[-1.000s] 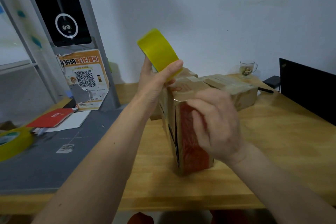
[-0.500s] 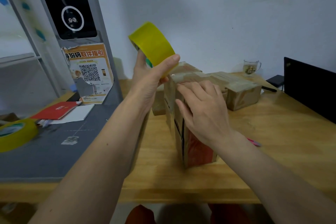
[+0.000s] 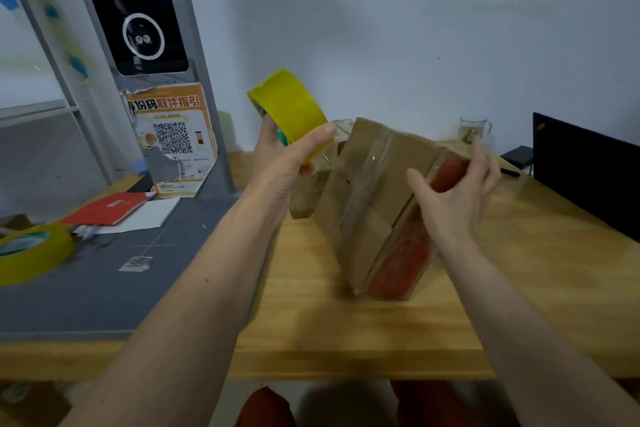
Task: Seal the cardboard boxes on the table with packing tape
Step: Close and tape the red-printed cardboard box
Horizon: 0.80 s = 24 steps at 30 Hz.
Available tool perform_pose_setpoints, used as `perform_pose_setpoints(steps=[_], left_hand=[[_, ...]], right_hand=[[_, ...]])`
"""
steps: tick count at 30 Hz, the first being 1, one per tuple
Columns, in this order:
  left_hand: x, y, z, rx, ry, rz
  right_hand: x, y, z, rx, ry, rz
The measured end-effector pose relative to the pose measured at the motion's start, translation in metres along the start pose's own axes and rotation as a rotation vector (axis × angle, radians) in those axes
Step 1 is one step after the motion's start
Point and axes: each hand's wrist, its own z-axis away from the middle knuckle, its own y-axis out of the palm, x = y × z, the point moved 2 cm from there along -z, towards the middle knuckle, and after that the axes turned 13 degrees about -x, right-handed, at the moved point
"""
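Left hand [image 3: 280,166] gripping yellow tape roll [image 3: 289,104], right hand [image 3: 450,198] clasping tilted cardboard box [image 3: 367,191]

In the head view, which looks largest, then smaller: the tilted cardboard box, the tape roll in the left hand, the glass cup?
1. tilted cardboard box
2. tape roll, held by the left hand
3. glass cup; it stands farther back, so its real size is unsure.
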Motion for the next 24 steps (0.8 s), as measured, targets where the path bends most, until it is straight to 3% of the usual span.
perform_pose_setpoints(steps=[3,7,11,14,20,24], left_hand=[[-0.007,0.001,0.000,0.030,0.018,0.008],[-0.014,0.004,-0.002,0.080,-0.003,0.047],[-0.007,0.006,-0.001,0.118,-0.031,0.014],[0.007,0.008,0.000,0.146,-0.119,0.020],[0.033,0.015,0.003,0.168,-0.334,0.086],[0.039,0.018,0.002,0.201,-0.404,0.133]], right_hand=[[-0.010,-0.009,-0.026,0.067,0.250,-0.158],[-0.020,-0.004,-0.036,0.333,0.617,-0.299],[-0.042,0.003,-0.026,0.568,0.805,-0.169],[-0.057,0.007,-0.020,0.638,0.871,-0.117],[-0.072,0.019,-0.037,0.583,0.750,0.020],[-0.052,0.029,-0.051,0.563,0.295,0.084]])
